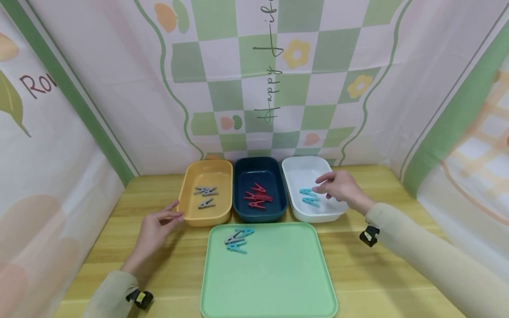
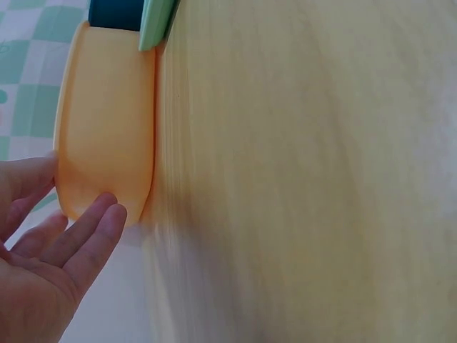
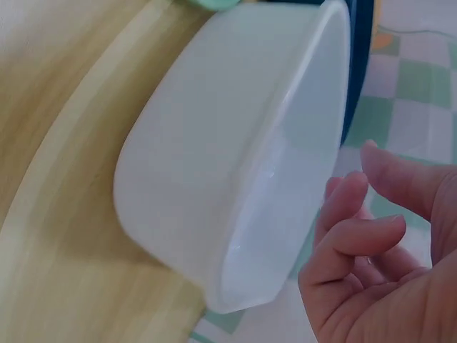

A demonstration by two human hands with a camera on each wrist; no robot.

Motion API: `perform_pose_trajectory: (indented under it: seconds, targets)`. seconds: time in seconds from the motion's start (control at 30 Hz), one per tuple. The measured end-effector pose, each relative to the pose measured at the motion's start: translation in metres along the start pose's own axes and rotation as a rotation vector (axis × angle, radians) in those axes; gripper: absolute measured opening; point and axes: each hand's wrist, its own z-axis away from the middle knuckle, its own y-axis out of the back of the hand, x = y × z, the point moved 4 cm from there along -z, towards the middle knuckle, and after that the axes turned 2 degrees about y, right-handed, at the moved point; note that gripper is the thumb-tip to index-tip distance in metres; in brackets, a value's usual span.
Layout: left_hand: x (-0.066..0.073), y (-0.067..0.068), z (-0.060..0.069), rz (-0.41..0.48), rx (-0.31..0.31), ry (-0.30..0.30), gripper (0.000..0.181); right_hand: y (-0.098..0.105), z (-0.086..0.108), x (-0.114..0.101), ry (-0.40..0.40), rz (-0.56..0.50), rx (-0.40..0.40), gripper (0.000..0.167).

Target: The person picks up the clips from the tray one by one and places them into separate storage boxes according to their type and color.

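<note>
My left hand (image 1: 157, 227) rests its fingertips on the left side of a yellow tray (image 1: 184, 190) with grey clothespins (image 1: 206, 203) inside. Its fingers look fairly straight against the tray's wall (image 2: 107, 121) in the left wrist view. My right hand (image 1: 343, 187) hovers over a white tray (image 1: 296, 165), near two light-blue clothespins (image 1: 310, 202) in it. In the right wrist view the right fingers (image 3: 350, 243) bend loosely, with a gap to the thumb and nothing seen between them. The clothespins are hidden in that view.
Between the two trays stands a dark blue tray (image 1: 240, 214) with several red clothespins (image 1: 257, 196). In front, a green tray (image 1: 270, 282) bears a grey clothespin (image 1: 233, 238) and light-blue clothespins (image 1: 237, 247). A printed cloth (image 1: 254, 88) hangs behind the wooden table (image 1: 374, 269).
</note>
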Motion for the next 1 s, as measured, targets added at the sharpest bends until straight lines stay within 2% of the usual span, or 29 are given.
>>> perform_pose_trajectory:
  seconds: [0.27, 0.4, 0.57, 0.8, 1.0]
  targets:
    - [0.0, -0.001, 0.001, 0.005, 0.001, -0.01, 0.02, -0.008, 0.032, -0.025, 0.158, -0.064, 0.057, 0.034]
    - [0.0, -0.001, 0.001, 0.01, 0.006, -0.023, 0.021, -0.017, 0.052, -0.033, 0.208, -0.075, 0.061, 0.03]
    - [-0.002, 0.0, -0.001, 0.012, -0.001, 0.017, 0.021, -0.03, 0.073, -0.04, 0.257, -0.111, 0.061, 0.026]
    - [-0.002, 0.0, -0.001, 0.012, -0.001, 0.008, 0.021, -0.048, 0.093, -0.041, 0.257, -0.158, 0.018, 0.025]
    - [-0.001, 0.0, 0.0, 0.018, 0.003, -0.005, 0.02, -0.062, 0.105, -0.039, 0.233, -0.266, -0.056, 0.029]
